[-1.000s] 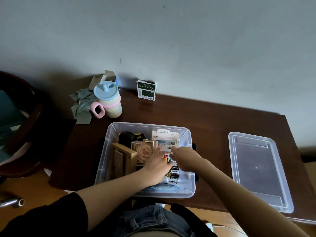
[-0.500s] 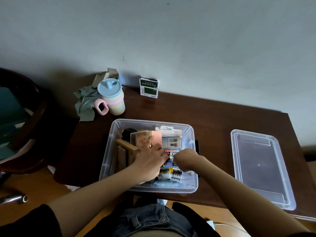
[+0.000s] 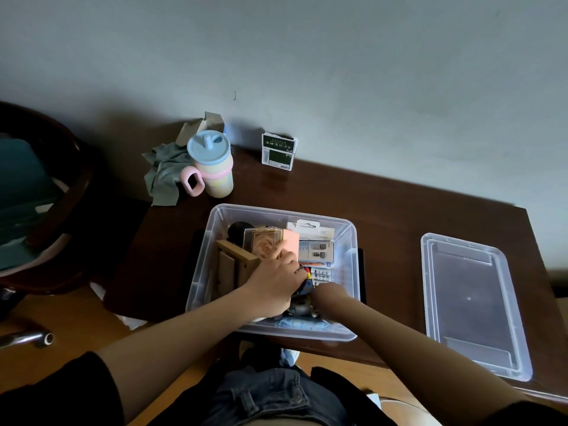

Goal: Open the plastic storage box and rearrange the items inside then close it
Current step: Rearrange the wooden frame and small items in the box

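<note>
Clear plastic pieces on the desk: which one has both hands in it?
The storage box, the deep tub left of the flat lid. The left hand and right hand reach among its items; the lid lies bare beside it.

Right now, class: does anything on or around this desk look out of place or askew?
Little stands out. The storage box overhangs the desk's near edge slightly. A grey cloth lies crumpled beside the lidded cup. The lid lies flat, simply set aside.

Right hand (image 3: 330, 295) fingers buried among box contents (grasp unreadable), small packets (image 3: 319, 273) print illegible, chair (image 3: 46, 195) cropped at left edge
</note>
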`<state>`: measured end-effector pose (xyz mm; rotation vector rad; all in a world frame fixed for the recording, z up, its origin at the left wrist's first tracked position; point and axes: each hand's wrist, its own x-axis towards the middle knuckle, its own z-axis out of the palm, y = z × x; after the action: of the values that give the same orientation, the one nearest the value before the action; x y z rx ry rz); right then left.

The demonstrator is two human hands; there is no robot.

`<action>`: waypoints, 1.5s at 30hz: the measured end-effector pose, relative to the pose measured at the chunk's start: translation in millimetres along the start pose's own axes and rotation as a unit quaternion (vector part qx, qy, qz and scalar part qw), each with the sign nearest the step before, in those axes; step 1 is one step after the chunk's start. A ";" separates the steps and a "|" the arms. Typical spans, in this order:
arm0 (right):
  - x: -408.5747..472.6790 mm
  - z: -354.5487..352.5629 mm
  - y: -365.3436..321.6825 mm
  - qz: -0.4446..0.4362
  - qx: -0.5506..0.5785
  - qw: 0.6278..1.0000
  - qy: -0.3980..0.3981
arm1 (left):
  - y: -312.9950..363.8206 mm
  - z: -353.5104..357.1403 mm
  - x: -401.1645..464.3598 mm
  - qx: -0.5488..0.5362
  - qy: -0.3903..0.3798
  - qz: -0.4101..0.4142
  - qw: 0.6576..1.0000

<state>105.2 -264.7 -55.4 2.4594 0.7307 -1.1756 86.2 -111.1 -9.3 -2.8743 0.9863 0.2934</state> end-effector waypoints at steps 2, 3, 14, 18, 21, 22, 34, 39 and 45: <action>0.3 0.8 0.0 0.001 0.017 1.000 0.004 | 2.3 3.9 0.1 -0.006 0.006 0.004 1.000; 0.8 1.3 0.1 0.001 0.023 1.000 0.004 | 4.4 7.6 -0.4 -0.015 0.007 0.009 1.000; -0.9 0.0 -0.4 -0.015 0.003 1.000 -0.004 | 5.4 11.8 11.4 -0.023 -0.058 0.123 0.990; -3.8 -4.3 0.1 -0.035 -0.014 0.999 -0.008 | 19.5 16.3 20.4 0.026 -0.122 0.098 0.987; -5.6 -4.0 1.4 -0.032 -0.032 0.999 -0.020 | 30.1 18.6 27.3 0.003 -0.132 0.072 0.989; -6.0 -3.8 1.6 -0.033 -0.038 0.998 -0.024 | 31.3 19.9 29.0 0.000 -0.133 0.067 0.989; 3.6 -10.6 3.8 -0.039 -0.024 0.995 -0.086 | 12.0 12.7 23.6 0.038 -0.118 0.049 0.991; 5.5 -0.9 0.5 -0.008 0.016 0.998 -0.056 | 10.5 6.7 20.8 0.038 -0.114 0.064 0.991; 1.5 6.9 -5.9 -0.024 -0.110 0.994 0.000 | 9.3 8.7 19.4 0.013 -0.093 0.058 0.994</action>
<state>98.3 -262.7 -61.1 2.2716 0.8758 -1.0494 94.2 -128.8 -22.0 -2.7108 1.1141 0.5418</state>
